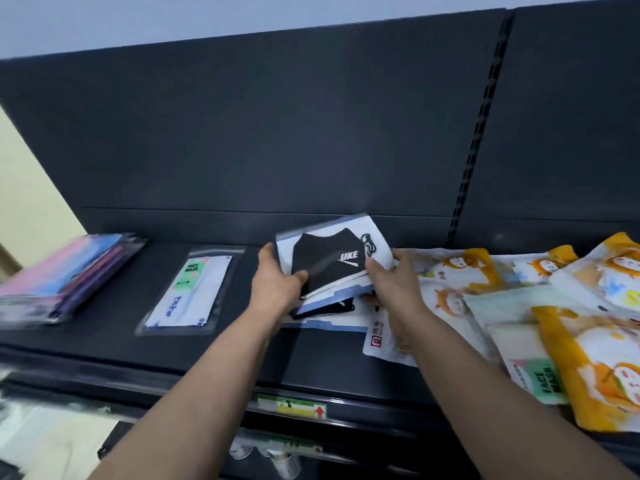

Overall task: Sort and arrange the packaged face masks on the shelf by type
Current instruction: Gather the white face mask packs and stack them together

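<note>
A clear pack with a black mask (329, 261) is tilted up above the dark shelf (214, 355). My left hand (277, 285) grips its left edge, thumb on top. My right hand (391, 282) holds its right edge. Under it lie another black-mask pack (325, 310) and a white pack with a red logo (381, 341). A clear "FACE MASK" pack (188, 292) lies flat to the left. A stack of pink, blue and purple packs (65, 275) sits at the far left. Several orange cartoon packs (554, 306) are heaped on the right.
The shelf's dark back panel (277, 133) rises behind, with a slotted upright (478, 133) on the right. A price-tag rail (291, 407) runs along the front edge. Below it hang small items (277, 459) on a lower level. Bare shelf shows between the left stack and the flat pack.
</note>
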`<action>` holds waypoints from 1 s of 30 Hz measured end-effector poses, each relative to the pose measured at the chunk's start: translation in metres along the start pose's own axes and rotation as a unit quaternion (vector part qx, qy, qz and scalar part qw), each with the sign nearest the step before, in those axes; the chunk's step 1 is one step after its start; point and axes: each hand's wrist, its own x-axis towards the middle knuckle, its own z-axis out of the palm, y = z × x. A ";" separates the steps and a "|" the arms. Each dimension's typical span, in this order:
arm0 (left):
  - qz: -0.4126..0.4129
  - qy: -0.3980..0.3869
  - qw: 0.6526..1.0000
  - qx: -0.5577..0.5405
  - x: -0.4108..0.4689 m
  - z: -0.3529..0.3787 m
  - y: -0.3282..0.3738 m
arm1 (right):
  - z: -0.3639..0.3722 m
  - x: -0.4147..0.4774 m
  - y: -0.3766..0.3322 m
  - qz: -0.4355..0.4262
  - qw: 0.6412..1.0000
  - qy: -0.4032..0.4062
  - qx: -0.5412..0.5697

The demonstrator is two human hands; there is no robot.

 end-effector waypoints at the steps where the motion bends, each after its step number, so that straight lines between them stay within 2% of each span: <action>1: 0.010 0.019 0.999 0.039 0.005 -0.005 -0.002 | -0.008 -0.002 0.001 -0.055 0.987 -0.014 -0.151; 2: 0.018 0.024 0.994 0.107 0.011 -0.010 -0.006 | -0.017 -0.002 0.004 -0.114 0.944 -0.017 -0.310; 3: 0.025 0.018 0.982 0.185 0.015 -0.013 -0.009 | -0.027 -0.003 0.006 -0.170 0.885 -0.011 -0.433; 4: 0.028 0.011 0.967 0.254 0.018 -0.015 -0.013 | -0.035 -0.004 0.006 -0.210 0.837 -0.012 -0.506; 5: 0.025 0.000 0.952 0.306 0.020 -0.014 -0.016 | -0.039 -0.006 0.007 -0.227 0.806 -0.025 -0.546; 9: 0.032 -0.010 0.900 0.436 0.012 0.002 -0.013 | -0.046 -0.012 0.015 -0.211 0.755 -0.082 -0.616; 10: 0.051 -0.002 0.892 0.449 0.009 0.008 -0.009 | -0.048 -0.012 0.017 -0.212 0.749 -0.089 -0.621; 12: 0.109 -0.012 0.899 0.423 -0.001 0.024 0.005 | -0.057 -0.014 0.019 -0.228 0.757 -0.081 -0.607; 15: 0.181 -0.067 0.919 0.343 -0.014 0.061 0.034 | -0.081 -0.015 0.014 -0.247 0.778 -0.027 -0.577; 18: 0.239 -0.137 0.917 0.287 -0.031 0.103 0.061 | -0.122 -0.018 0.009 -0.230 0.779 0.020 -0.583; 22: 0.293 -0.229 0.882 0.290 -0.058 0.164 0.085 | -0.189 -0.028 0.010 -0.182 0.768 0.084 -0.609; 25: 0.308 -0.276 0.827 0.380 -0.070 0.207 0.096 | -0.228 -0.039 0.017 -0.127 0.771 0.079 -0.619; 28: 0.297 -0.281 0.785 0.465 -0.073 0.236 0.101 | -0.258 -0.045 0.025 -0.067 0.790 0.051 -0.608; 30: 0.305 -0.260 0.773 0.491 -0.072 0.247 0.104 | -0.274 -0.044 0.029 -0.051 0.791 0.052 -0.608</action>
